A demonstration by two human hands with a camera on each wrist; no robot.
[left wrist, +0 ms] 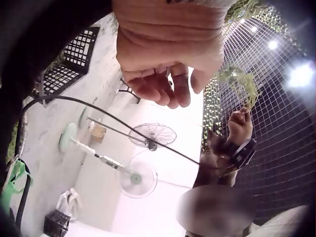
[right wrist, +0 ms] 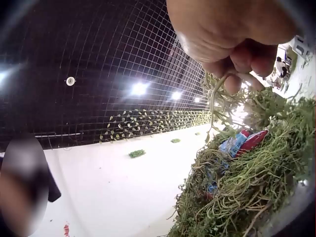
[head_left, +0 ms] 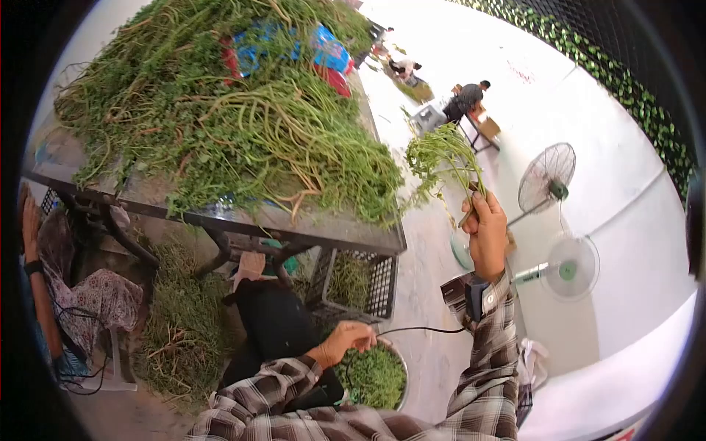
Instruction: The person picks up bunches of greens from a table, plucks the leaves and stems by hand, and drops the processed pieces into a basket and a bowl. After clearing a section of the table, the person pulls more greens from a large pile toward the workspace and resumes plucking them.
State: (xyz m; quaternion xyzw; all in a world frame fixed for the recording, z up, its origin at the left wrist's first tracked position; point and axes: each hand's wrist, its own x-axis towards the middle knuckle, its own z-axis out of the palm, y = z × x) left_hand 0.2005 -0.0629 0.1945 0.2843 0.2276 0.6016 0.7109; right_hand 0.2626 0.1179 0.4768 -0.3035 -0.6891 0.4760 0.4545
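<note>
Raised to the right of the table, my right hand (head_left: 487, 231) pinches a few leafy green stems (head_left: 443, 156) between thumb and fingers. Their leafy tops spread up and to the left. The right wrist view shows the curled fingers (right wrist: 242, 61) around a pale stem (right wrist: 213, 101). Low in front of my body, my left hand (head_left: 347, 341) hangs loosely curled with nothing in it, above a round basin (head_left: 404, 367) of picked greens (head_left: 373, 376). On the table (head_left: 294, 234) lies a big tangled heap of long-stemmed greens (head_left: 243, 147).
A black plastic crate (head_left: 379, 283) with greens stands under the table's right corner. More stems (head_left: 184, 323) cover the floor at left, beside another person's arm (head_left: 37, 257). Two fans (head_left: 548, 176) stand at right. A black cable (head_left: 419, 328) runs between my wrists.
</note>
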